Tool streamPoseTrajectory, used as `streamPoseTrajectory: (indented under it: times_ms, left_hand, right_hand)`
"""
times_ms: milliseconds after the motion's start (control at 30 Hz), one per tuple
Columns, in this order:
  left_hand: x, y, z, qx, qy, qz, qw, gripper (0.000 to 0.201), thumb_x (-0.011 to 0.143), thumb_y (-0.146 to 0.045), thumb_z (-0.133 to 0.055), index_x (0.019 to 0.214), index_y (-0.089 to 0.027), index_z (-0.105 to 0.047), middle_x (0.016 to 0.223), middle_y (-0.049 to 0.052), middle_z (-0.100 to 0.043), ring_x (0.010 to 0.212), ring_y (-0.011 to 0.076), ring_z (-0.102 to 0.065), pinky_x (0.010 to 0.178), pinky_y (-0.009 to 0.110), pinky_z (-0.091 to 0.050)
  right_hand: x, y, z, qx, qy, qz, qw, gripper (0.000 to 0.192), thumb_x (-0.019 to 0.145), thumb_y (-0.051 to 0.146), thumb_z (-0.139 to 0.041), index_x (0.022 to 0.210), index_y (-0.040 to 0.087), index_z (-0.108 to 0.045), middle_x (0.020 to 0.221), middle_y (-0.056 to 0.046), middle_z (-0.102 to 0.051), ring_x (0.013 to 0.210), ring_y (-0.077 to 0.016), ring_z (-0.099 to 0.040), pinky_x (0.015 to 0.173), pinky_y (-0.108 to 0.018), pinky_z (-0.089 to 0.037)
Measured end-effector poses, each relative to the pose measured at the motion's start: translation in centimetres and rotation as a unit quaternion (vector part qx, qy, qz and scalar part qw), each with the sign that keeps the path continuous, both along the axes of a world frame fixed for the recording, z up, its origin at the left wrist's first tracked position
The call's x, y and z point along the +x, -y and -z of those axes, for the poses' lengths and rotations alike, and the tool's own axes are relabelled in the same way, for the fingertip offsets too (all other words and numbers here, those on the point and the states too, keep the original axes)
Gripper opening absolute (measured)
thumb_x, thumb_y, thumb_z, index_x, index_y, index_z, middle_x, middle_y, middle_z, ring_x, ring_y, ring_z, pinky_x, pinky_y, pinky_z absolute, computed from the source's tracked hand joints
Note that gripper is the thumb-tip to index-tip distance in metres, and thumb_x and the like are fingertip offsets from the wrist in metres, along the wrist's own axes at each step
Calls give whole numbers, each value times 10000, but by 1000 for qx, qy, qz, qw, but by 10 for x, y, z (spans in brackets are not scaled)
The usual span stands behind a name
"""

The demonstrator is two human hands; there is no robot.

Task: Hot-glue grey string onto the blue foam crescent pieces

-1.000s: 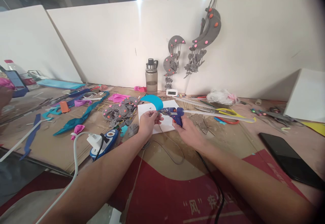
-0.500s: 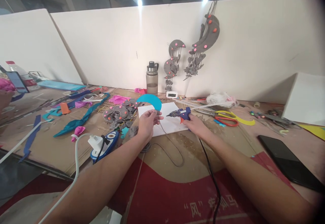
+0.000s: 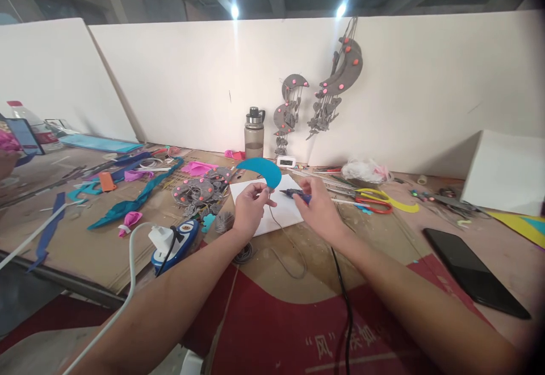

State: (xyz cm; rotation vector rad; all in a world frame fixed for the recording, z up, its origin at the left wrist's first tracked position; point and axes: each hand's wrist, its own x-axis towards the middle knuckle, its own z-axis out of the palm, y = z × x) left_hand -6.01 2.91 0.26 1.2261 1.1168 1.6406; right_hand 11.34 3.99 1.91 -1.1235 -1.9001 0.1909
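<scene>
My left hand (image 3: 250, 207) pinches a blue crescent-shaped piece (image 3: 264, 169) by its lower tip. A grey cord (image 3: 286, 232) hangs from the same fingers and loops over the cardboard. Wrapped round a dark blue glue gun (image 3: 301, 196) is my right hand (image 3: 319, 209); the nozzle points left at the crescent's lower end, a short gap away. Its black cable (image 3: 346, 290) runs down towards me. Beneath both hands lies a white sheet (image 3: 283, 216). A ball of grey yarn (image 3: 224, 222) sits beside my left wrist.
A blue power strip (image 3: 176, 247) with a white plug stands left of my forearm. Grey felt crescents (image 3: 200, 190) lie behind it. Scissors (image 3: 374, 202) and a black phone (image 3: 474, 273) are at the right. A water bottle (image 3: 254, 137) stands against the white board.
My right hand has turned over the glue gun and now hides more of it. The crescent has shifted slightly right and tilted, with the nozzle nearer to its lower end.
</scene>
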Motion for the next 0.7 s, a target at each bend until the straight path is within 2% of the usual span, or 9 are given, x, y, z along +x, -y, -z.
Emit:
streamPoseTrajectory:
  times_ms: [67, 133, 200, 267, 367, 467, 600, 700]
  left_hand:
    - [-1, 2, -2, 13, -48, -26, 998, 202, 774, -363, -622, 851, -180, -585, 764, 12, -648, 525, 116, -623, 466, 204, -362]
    - [-2, 4, -6, 31, -84, -65, 994, 152, 763, -324, -634, 828, -187, -624, 647, -19, -603, 488, 97, -563, 526, 216, -387]
    - [-3, 6, -10, 52, -99, -111, 987, 97, 734, -268, -655, 789, -189, -657, 609, -25, -583, 493, 90, -504, 554, 218, -381]
    - [-4, 6, -13, 61, -103, -139, 983, 58, 718, -232, -658, 752, -187, -670, 626, -19, -594, 513, 90, -471, 560, 216, -367]
    - [-6, 4, -14, 51, -119, -142, 981, 75, 743, -247, -632, 763, -184, -669, 663, -14, -615, 530, 92, -463, 568, 215, -362]
    - [-7, 2, -10, 50, -121, -134, 982, 113, 750, -279, -629, 789, -183, -673, 706, -9, -630, 546, 90, -467, 564, 211, -354]
    - [-7, -2, -5, 40, -108, -117, 986, 137, 749, -296, -625, 795, -174, -667, 697, -11, -614, 551, 86, -458, 539, 202, -340]
    - [-6, -3, -4, 12, -71, -95, 993, 150, 738, -306, -635, 804, -173, -656, 660, -19, -585, 538, 80, -442, 519, 195, -338]
  right_hand:
    - [-19, 4, -2, -87, -107, -93, 986, 279, 816, 286, -536, 1070, 217, -442, 1135, -91, -556, 1066, -194, -548, 928, -382, -444]
    - [-37, 5, -1, -181, -190, -159, 952, 350, 782, 272, -565, 1090, 230, -404, 1139, -72, -575, 1046, -171, -577, 910, -362, -458]
    - [-50, 3, 1, -266, -248, -194, 911, 411, 773, 292, -572, 1127, 234, -373, 1055, -50, -606, 943, -159, -622, 843, -346, -486]
    - [-58, 2, 4, -308, -265, -191, 894, 421, 787, 325, -558, 1145, 231, -358, 935, -18, -617, 795, -144, -641, 772, -333, -496]
    - [-62, 3, 6, -298, -269, -144, 904, 372, 804, 371, -538, 1108, 230, -377, 805, 27, -573, 644, -121, -590, 668, -303, -488]
    - [-59, 4, 6, -261, -272, -117, 919, 282, 804, 418, -534, 992, 229, -446, 749, 44, -517, 600, -107, -514, 575, -261, -447]
    - [-52, 6, 2, -206, -238, -106, 943, 220, 819, 426, -514, 809, 207, -519, 712, 31, -508, 616, -108, -452, 571, -246, -395]
    - [-48, 6, -1, -182, -221, -97, 953, 215, 824, 408, -509, 781, 199, -538, 678, 29, -498, 610, -114, -425, 575, -251, -363]
